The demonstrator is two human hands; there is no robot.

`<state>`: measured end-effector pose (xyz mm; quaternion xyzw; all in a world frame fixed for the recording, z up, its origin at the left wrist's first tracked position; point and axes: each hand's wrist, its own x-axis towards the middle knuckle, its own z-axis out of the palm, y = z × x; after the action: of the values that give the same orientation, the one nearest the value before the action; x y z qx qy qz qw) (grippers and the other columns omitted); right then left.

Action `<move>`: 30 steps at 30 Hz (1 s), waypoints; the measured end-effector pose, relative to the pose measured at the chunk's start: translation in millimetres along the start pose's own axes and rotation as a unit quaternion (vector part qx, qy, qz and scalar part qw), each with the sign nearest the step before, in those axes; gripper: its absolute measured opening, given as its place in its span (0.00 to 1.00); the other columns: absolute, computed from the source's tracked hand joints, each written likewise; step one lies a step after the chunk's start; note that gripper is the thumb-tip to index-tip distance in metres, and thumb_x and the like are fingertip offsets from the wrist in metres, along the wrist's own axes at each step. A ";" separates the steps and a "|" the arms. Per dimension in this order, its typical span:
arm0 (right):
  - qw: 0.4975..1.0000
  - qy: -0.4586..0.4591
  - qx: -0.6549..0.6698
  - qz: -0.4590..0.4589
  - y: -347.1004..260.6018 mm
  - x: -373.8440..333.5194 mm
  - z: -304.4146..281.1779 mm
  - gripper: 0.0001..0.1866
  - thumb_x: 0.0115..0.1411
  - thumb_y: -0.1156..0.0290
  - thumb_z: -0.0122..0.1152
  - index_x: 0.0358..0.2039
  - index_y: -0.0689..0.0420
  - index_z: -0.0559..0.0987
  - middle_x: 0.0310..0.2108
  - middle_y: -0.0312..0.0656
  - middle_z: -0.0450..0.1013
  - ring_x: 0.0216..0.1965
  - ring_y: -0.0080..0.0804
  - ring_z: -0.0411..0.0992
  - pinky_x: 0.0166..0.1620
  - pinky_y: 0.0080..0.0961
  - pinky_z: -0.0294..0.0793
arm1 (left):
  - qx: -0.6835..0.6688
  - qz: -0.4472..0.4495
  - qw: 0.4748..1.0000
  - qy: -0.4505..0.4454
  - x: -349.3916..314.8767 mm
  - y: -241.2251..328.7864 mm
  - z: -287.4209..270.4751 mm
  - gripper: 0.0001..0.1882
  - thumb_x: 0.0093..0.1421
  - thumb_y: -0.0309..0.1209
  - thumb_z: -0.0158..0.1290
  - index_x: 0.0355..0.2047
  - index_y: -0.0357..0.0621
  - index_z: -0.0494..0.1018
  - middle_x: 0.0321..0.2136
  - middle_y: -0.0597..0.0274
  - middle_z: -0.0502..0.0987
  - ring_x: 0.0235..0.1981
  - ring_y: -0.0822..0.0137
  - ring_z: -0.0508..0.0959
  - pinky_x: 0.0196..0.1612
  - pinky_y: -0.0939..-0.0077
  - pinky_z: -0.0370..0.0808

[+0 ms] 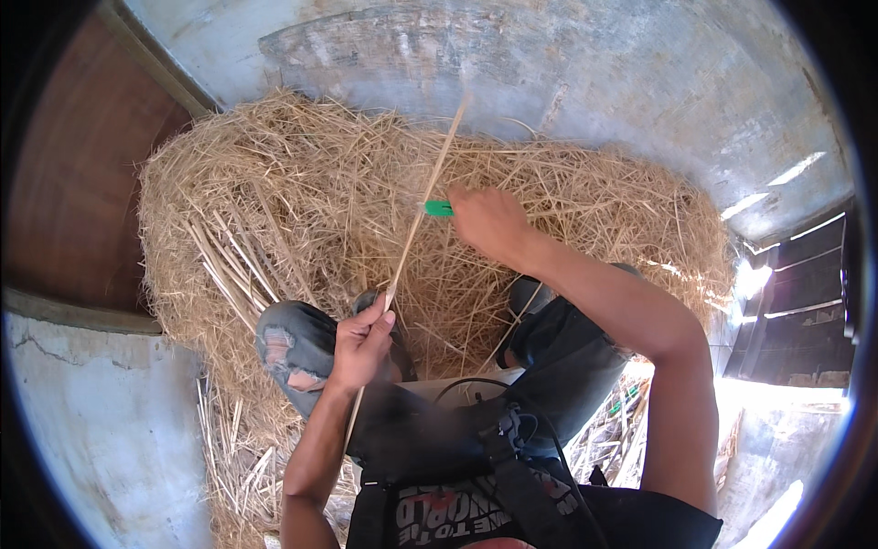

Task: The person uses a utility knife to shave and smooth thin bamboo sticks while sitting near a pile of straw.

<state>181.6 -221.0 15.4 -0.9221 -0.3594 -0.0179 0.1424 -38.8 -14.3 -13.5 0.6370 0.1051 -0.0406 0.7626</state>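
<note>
My left hand (361, 344) is closed around the lower part of a long, thin, pale bamboo strip (416, 223). The strip slants up and away to the right, its lower end passing below my hand toward my lap. Farther up, my right hand (489, 220) is closed on a green utility knife (439, 209), which sits against the right side of the strip. Its blade cannot be made out. Beside my left knee several pale sticks (229, 265) lean together.
A deep heap of straw shavings (302, 174) spreads ahead against a grey-blue wall (585, 64). At the left is a brown panel (91, 174). More sticks (242, 457) lie at the lower left. Dark slats (805, 293) with bright gaps stand at the right.
</note>
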 end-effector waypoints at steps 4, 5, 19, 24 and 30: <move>1.000 0.008 -0.022 -0.012 0.7 7.8 -3.7 0.07 0.60 0.73 0.54 0.33 0.66 0.73 0.19 0.53 0.76 0.22 0.52 0.79 0.23 0.46 0.76 | 0.039 0.021 0.999 0.008 1.6 -3.5 -2.4 0.21 0.73 0.27 0.49 0.65 0.39 0.68 0.16 0.80 0.59 0.14 0.85 0.55 0.17 0.85 0.52; 1.000 0.005 -0.026 -0.003 1.6 9.1 -4.9 0.07 0.60 0.73 0.54 0.33 0.66 0.73 0.20 0.53 0.77 0.22 0.52 0.79 0.23 0.46 0.76 | 0.053 0.023 0.998 0.010 2.3 -3.7 -2.0 0.21 0.73 0.27 0.49 0.65 0.38 0.68 0.16 0.80 0.59 0.14 0.85 0.55 0.17 0.85 0.52; 0.963 0.076 -0.085 0.246 112.8 29.3 -59.8 0.11 0.65 0.71 0.53 0.34 0.67 0.77 0.30 0.59 0.79 0.32 0.54 0.81 0.35 0.46 0.81 | 0.246 0.100 0.960 -0.084 -43.7 12.7 -26.0 0.21 0.66 0.22 0.56 0.60 0.35 0.73 0.23 0.77 0.71 0.24 0.83 0.67 0.28 0.85 0.68; 0.934 0.026 -0.139 0.328 182.0 -1.2 -55.6 0.15 0.68 0.65 0.51 0.39 0.64 0.80 0.35 0.56 0.80 0.36 0.53 0.81 0.38 0.47 0.80 | 0.179 0.152 0.972 -0.012 -51.4 -9.5 -33.6 0.21 0.64 0.18 0.56 0.59 0.35 0.74 0.20 0.75 0.72 0.24 0.86 0.68 0.27 0.85 0.68; 0.977 0.077 -0.051 0.194 81.7 -3.2 -67.4 0.14 0.67 0.66 0.53 0.39 0.66 0.77 0.31 0.57 0.79 0.33 0.57 0.79 0.37 0.48 0.78 | 0.209 0.141 0.968 0.007 -39.7 -10.5 -29.9 0.21 0.64 0.18 0.57 0.58 0.35 0.75 0.21 0.79 0.68 0.23 0.86 0.64 0.26 0.87 0.63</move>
<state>238.4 -298.9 59.2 -0.9760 -0.1607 -0.0792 0.1235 -82.8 10.2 -20.3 0.7909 0.0086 0.0506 0.6098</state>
